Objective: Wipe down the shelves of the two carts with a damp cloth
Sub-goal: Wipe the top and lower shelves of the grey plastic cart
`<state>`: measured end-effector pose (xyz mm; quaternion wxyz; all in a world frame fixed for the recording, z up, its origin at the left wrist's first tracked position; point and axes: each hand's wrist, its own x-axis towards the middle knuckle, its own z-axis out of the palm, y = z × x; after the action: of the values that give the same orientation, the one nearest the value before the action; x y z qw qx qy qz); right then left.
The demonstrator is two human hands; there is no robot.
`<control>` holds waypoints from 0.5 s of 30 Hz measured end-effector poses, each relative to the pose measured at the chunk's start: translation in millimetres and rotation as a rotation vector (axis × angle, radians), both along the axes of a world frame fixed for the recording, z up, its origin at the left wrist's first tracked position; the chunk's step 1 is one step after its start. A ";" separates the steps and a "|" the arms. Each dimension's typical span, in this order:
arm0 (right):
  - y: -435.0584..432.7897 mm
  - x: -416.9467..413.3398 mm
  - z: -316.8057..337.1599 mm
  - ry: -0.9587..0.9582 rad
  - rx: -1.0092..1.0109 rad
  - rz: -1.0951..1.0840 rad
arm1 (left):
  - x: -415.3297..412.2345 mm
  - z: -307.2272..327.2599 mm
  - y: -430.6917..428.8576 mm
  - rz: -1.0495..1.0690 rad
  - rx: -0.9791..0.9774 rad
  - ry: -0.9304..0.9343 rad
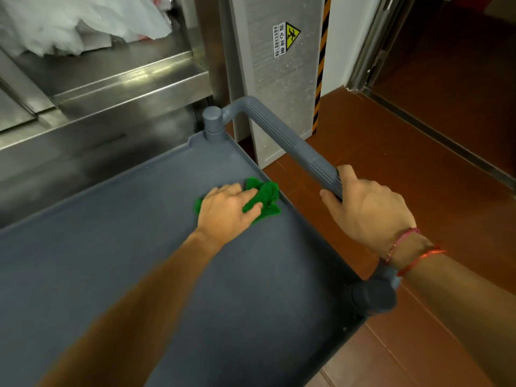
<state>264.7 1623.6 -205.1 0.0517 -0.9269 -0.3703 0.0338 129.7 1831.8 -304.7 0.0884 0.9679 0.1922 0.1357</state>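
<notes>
Far left: steel desk (111,88) with white bags (69,23) on top. It isn't part of the job, but the cart is parked hard against it, probably so the cart can't roll away on that side. Grey top shelf (139,261) fills the middle of the view, with a raised lip all round, so dirt likely collects at the edges and corners. Left grip (226,210) is palm down on the green cloth (265,196), fingers spread and nearly flat. It presses the cloth rather than clutching it, which gives more contact area per pass. The cloth is bunched, not folded, and most of it sticks out past the fingertips. It lies on the top shelf near the right lip, below the far corner post, so my read is the edge strip on the handle side is being wiped. Handle (293,143) runs along that right side, above the lip. Behind it is a grey panel with a yellow warning sign (286,37) and hazard tape (321,65). Right grip (368,210) is wrapped round the near part of the handle, fingers curled under and thumb over. It likely braces the cart against the wiping push, since a wheeled cart would otherwise creep. Two red bands (410,247) sit on that wrist. Tiled floor (391,163) lies to the right. The lower shelves and the second cart are out of view, so I can't judge progress beyond this one shelf. I can't tell from here whether the surface is wet.
</notes>
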 end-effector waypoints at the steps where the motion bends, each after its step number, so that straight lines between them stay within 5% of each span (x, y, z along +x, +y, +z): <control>1: -0.4 -0.4 0.0 0.004 0.002 -0.002 | -1.4 -1.7 6.6 -0.013 0.008 0.003; 9: 2.7 3.0 -5.5 -0.001 -0.022 -0.013 | 11.3 3.5 113.9 0.485 0.059 0.088; 15: 2.8 6.3 -7.2 -0.024 -0.019 -0.014 | 24.7 4.8 117.7 0.508 -0.020 0.029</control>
<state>271.1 1626.4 -212.3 0.0386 -0.9303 -0.3639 0.0257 154.4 1949.5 -299.9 0.0585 0.8894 0.4318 0.1378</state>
